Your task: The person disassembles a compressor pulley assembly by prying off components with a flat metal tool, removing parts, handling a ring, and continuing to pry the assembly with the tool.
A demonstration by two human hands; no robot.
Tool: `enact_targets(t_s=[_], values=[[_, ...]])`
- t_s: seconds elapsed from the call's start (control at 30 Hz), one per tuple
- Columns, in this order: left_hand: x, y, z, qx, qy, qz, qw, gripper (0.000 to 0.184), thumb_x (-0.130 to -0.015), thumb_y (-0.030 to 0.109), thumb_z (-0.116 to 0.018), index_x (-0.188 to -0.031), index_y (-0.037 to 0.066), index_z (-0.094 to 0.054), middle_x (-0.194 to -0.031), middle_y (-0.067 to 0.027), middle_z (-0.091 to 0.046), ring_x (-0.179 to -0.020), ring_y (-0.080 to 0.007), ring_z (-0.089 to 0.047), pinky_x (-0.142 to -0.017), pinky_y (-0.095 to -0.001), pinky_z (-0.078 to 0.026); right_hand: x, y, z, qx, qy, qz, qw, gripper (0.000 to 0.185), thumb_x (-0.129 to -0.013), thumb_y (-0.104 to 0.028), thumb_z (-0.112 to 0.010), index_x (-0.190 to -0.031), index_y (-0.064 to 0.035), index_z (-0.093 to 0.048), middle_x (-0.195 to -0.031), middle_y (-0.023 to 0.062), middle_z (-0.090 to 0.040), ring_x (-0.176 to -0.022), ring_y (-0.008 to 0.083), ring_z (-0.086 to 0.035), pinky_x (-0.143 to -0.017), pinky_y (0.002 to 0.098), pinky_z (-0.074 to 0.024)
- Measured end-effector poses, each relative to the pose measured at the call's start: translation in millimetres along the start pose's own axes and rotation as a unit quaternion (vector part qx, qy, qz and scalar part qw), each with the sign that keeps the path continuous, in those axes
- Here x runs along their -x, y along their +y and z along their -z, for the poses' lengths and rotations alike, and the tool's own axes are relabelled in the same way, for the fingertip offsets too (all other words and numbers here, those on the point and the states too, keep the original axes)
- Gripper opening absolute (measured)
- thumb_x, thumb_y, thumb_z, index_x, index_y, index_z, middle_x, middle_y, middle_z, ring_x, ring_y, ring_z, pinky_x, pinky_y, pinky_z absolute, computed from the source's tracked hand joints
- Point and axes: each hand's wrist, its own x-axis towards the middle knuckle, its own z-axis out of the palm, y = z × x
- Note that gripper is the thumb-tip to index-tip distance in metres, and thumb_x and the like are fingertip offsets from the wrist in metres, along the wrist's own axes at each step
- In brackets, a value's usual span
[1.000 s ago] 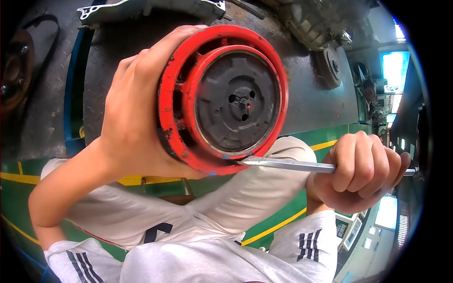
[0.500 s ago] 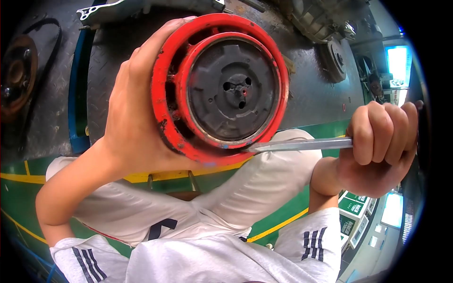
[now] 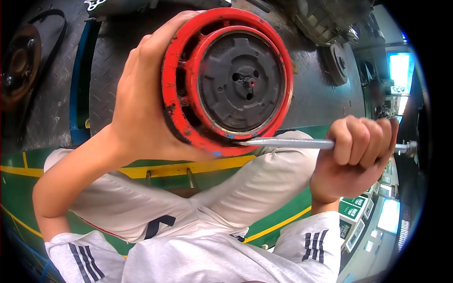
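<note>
My left hand (image 3: 141,99) is wrapped round the left side of a red wheel-like part (image 3: 175,106) with a black round centre (image 3: 226,85). Three dark holes show in the middle of that black face. In my right hand (image 3: 361,146), closed into a fist, is a metal bar (image 3: 292,143) with a flat tip. The bar's tip reaches into the gap at the lower edge of the red part, between its outer and inner rims. Some fingers of my left hand are hidden behind the part.
A dark metal-topped table (image 3: 314,101) lies beyond the part. On it are a metal housing (image 3: 321,21) and a round disc (image 3: 336,63). A rusty wheel with a belt (image 3: 21,59) is at far left. Below is green floor with yellow lines.
The red part has risen in view since the first frame. My right hand rose, then moved back left and slightly down; the bar's tip stays at the part's lower edge.
</note>
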Motion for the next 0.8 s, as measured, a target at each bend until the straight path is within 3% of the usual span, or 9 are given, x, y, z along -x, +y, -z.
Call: enact_targets(t_s=[0.03, 0.07, 0.13, 0.17, 0.23, 0.3, 0.47, 0.7, 0.8], values=[[0, 0, 1, 0.003, -0.002, 0.003, 1.000, 0.132, -0.054, 0.032, -0.099, -0.151, -0.005, -0.018, -0.151, -0.0241, -0.036, -0.133, -0.0326, -0.051, -0.111, -0.0440, -0.045, 3, 4, -1, -0.014, -0.025, 0.011, 1.000, 0.049, -0.110, -0.031, -0.021, -0.063, -0.0178, -0.022, -0.042, -0.0051, -0.027, -0.032, 0.0096, -0.017, -0.028, 0.0264, -0.0182], [0, 3, 2, -0.011, -0.006, 0.006, 1.000, 0.134, -0.054, 0.033, -0.100, -0.152, -0.004, -0.017, -0.151, -0.0240, -0.036, -0.133, -0.0327, -0.051, -0.111, -0.0441, -0.045, 9, 9, -9, -0.047, -0.012, 0.028, 0.998, 0.052, -0.109, -0.021, -0.033, -0.059, -0.0212, -0.021, -0.043, -0.0063, -0.026, -0.035, 0.0051, -0.018, -0.034, 0.0216, -0.0190], [-8, 4, 3, -0.027, -0.011, 0.011, 1.000, 0.135, -0.053, 0.033, -0.100, -0.152, -0.004, -0.016, -0.151, -0.0240, -0.035, -0.134, -0.0327, -0.050, -0.111, -0.0442, -0.045, 24, 12, 2, -0.057, -0.065, 0.117, 0.989, 0.052, -0.109, -0.026, -0.029, -0.057, -0.0192, -0.023, -0.042, -0.0048, -0.031, -0.032, 0.0078, -0.021, -0.029, 0.0254, -0.0223], [-17, 1, 1, -0.024, -0.021, -0.092, 0.995, 0.136, -0.053, 0.034, -0.100, -0.152, -0.004, -0.015, -0.151, -0.0240, -0.035, -0.134, -0.0329, -0.050, -0.111, -0.0446, -0.045, 31, 13, 8, -0.064, -0.098, 0.175, 0.978, 0.051, -0.109, -0.028, -0.025, -0.059, -0.0169, -0.022, -0.041, -0.0040, -0.033, -0.030, 0.0098, -0.021, -0.025, 0.0288, -0.0231], [-20, 1, -2, -0.020, -0.031, -0.194, 0.980, 0.137, -0.053, 0.034, -0.100, -0.152, -0.004, -0.014, -0.151, -0.0240, -0.035, -0.134, -0.0330, -0.050, -0.111, -0.0449, -0.045, 31, 22, -9, -0.047, -0.098, 0.213, 0.971, 0.052, -0.109, -0.029, -0.025, -0.059, -0.0166, -0.025, -0.043, -0.0011, -0.039, -0.031, 0.0113, -0.025, -0.028, 0.0292, -0.0270], [-11, 0, -4, 0.046, -0.002, -0.075, 0.996, 0.137, -0.053, 0.034, -0.100, -0.153, -0.004, -0.013, -0.151, -0.0242, -0.035, -0.135, -0.0336, -0.049, -0.112, -0.0457, -0.044, 33, 24, -10, -0.041, -0.093, 0.229, 0.968, 0.053, -0.109, -0.031, -0.024, -0.058, -0.0170, -0.026, -0.043, 0.0003, -0.040, -0.032, 0.0120, -0.028, -0.030, 0.0287, -0.0279], [-3, -1, -3, 0.023, 0.004, -0.006, 1.000, 0.137, -0.053, 0.034, -0.099, -0.153, -0.003, -0.013, -0.152, -0.0241, -0.034, -0.135, -0.0339, -0.048, -0.112, -0.0456, -0.043, 32, 13, 2, -0.027, -0.109, 0.209, 0.971, 0.048, -0.109, -0.026, -0.029, -0.061, -0.0159, -0.029, -0.047, 0.0016, -0.042, -0.035, 0.0125, -0.030, -0.030, 0.0288, -0.0250], [-22, 5, 5, -0.022, -0.033, -0.138, 0.990, 0.134, -0.055, 0.034, -0.099, -0.153, -0.004, -0.016, -0.153, -0.0237, -0.034, -0.136, -0.0332, -0.048, -0.112, -0.0451, -0.042, 15, -7, -4, 0.045, -0.103, 0.153, 0.982, 0.038, -0.105, -0.016, -0.035, -0.066, -0.0148, -0.029, -0.049, -0.0005, -0.038, -0.035, 0.0122, -0.028, -0.032, 0.0268, -0.0254], [-17, 3, 0, 0.005, -0.031, -0.118, 0.992, 0.133, -0.055, 0.035, -0.099, -0.152, -0.004, -0.017, -0.153, -0.0235, -0.033, -0.135, -0.0330, -0.048, -0.112, -0.0451, -0.043, 17, -4, -10, 0.083, -0.114, 0.160, 0.977, 0.035, -0.103, -0.012, -0.037, -0.069, -0.0143, -0.029, -0.050, -0.0014, -0.037, -0.036, 0.0121, -0.027, -0.032, 0.0260, -0.0256]])
